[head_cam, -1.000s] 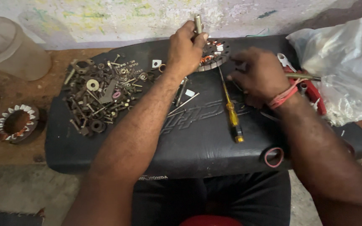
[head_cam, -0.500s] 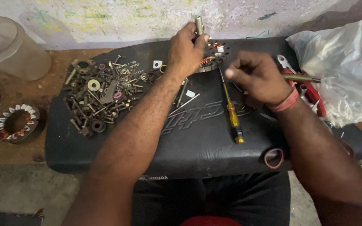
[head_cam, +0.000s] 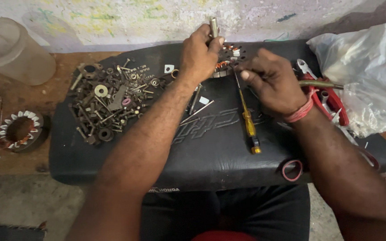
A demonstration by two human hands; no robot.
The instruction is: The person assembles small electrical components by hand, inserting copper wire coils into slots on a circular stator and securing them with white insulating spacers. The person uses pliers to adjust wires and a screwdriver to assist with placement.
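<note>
On the black seat [head_cam: 112,160] laid across the counter [head_cam: 18,100], in the head view, we close our left hand [head_cam: 199,56] around a small metal cylinder [head_cam: 213,27] standing upright over the wound stator [head_cam: 228,60]. Our right hand [head_cam: 271,82] pinches at the stator's edge; what its grip holds we cannot tell. The yellow-handled screwdriver [head_cam: 248,122] lies untouched, so we judge the work mid-way, with the loose bolts and washers [head_cam: 108,100] unused.
</note>
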